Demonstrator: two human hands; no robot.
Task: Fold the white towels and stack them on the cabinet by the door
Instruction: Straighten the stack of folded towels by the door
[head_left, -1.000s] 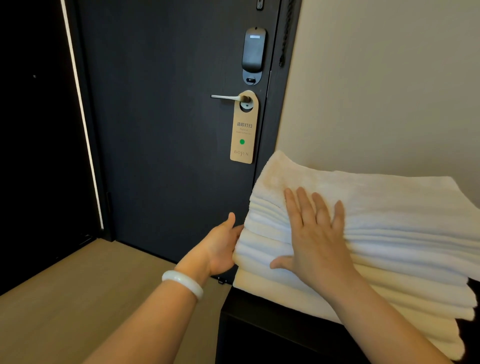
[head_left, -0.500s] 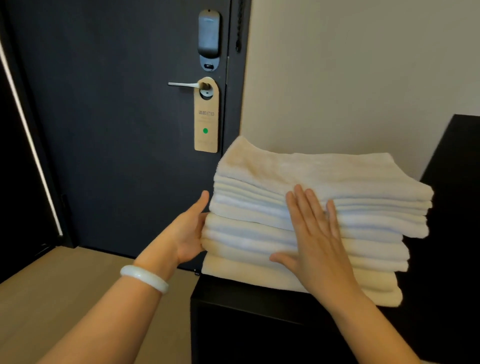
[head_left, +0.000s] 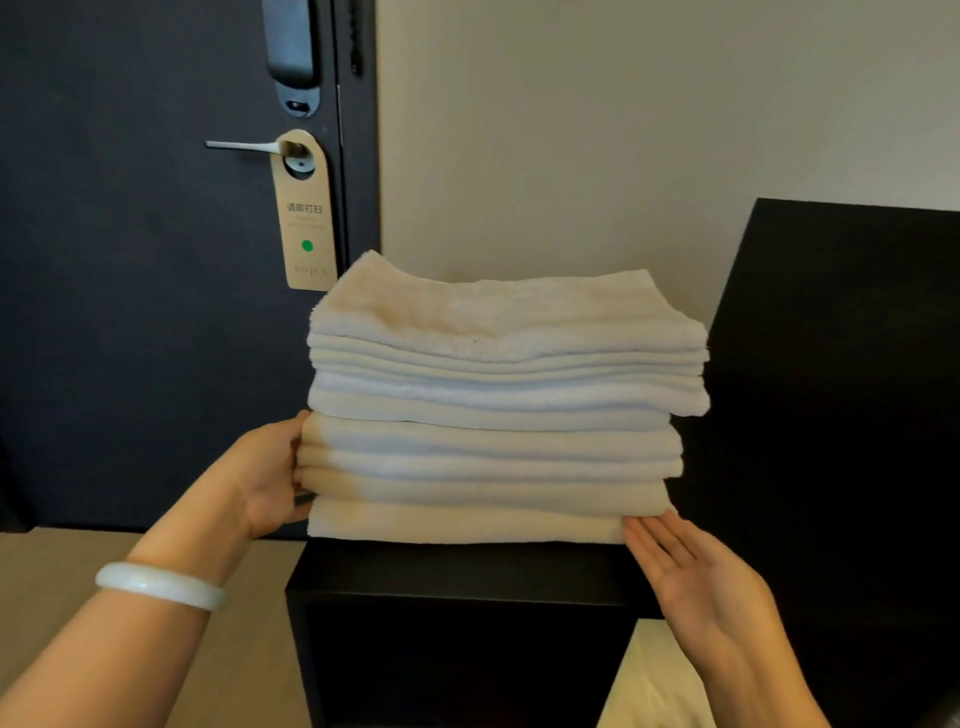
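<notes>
The towel stack (head_left: 493, 426) sits on the cabinet (head_left: 457, 571) between the hands, long axis running hand to hand, with the left hand (head_left: 270, 473) pressed flat against one end and the right hand (head_left: 696, 577) palm-up, fingers straight, empty, fingertips just touching the opposite bottom corner.

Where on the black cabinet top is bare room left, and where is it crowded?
Free: a narrow strip of the black cabinet top between the stack of folded white towels and the front edge. Crowded: the stack's left side, where the left hand presses, and its lower right corner, touched by the right hand.
</notes>
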